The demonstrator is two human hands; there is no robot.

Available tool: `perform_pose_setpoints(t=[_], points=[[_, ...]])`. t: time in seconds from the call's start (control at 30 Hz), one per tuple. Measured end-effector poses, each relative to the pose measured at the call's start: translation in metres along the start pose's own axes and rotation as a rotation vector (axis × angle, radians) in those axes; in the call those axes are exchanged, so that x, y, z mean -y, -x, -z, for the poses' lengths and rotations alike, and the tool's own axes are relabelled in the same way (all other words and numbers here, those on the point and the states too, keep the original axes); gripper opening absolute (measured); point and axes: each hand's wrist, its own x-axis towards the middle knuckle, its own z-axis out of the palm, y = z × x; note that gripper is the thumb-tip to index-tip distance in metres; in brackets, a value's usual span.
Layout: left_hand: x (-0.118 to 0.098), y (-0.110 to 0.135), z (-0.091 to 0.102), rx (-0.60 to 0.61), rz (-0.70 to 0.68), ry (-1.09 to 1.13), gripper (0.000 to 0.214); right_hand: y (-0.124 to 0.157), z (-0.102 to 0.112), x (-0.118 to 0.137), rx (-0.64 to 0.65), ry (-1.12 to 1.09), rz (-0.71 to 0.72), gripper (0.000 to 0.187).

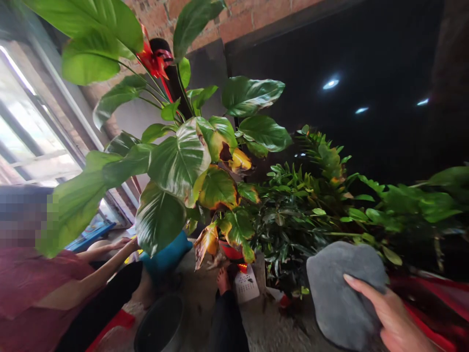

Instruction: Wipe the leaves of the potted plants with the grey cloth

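Observation:
At the lower right, my right hand [394,305] grips a flat grey cloth [344,293], the thumb lying across its face and the fingers hidden behind it. The cloth is broad, with rounded edges, and is held up in front of the plants. Just beyond it are low leafy green plants [293,210]. A tall potted plant [179,161] with large leaves, some yellowed and browned at the edges, fills the middle of the view. Its dark pole carries a red ribbon bow [156,61]. My left hand is out of the picture.
A person in a reddish shirt [32,298] sits at the left, hands near a blue bag-like thing [168,252]. A dark bucket [159,322] stands on the floor beside my leg [229,320]. A printed sheet [247,286] lies near my foot. Behind are a black glossy panel [366,63] and bricks.

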Motion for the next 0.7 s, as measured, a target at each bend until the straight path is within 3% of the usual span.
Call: perform_pose_setpoints(t=[0.13,0.3,0.5,0.7], points=[[0.001,-0.002,-0.004,-0.088,0.117,-0.365,0.028,0.001,-0.002,0.004,-0.047,-0.037,0.021,0.045],[-0.001,0.001,-0.004,-0.092,0.141,-0.599,0.035,0.005,0.000,-0.018,0.058,-0.003,-0.031,0.041],[-0.004,0.004,-0.002,-0.060,0.113,-0.656,0.027,0.008,-0.001,-0.025,0.081,0.027,-0.043,0.036],[-0.003,0.010,0.010,0.001,-0.013,-0.610,0.029,0.009,0.001,-0.022,0.062,0.023,-0.015,0.038]])
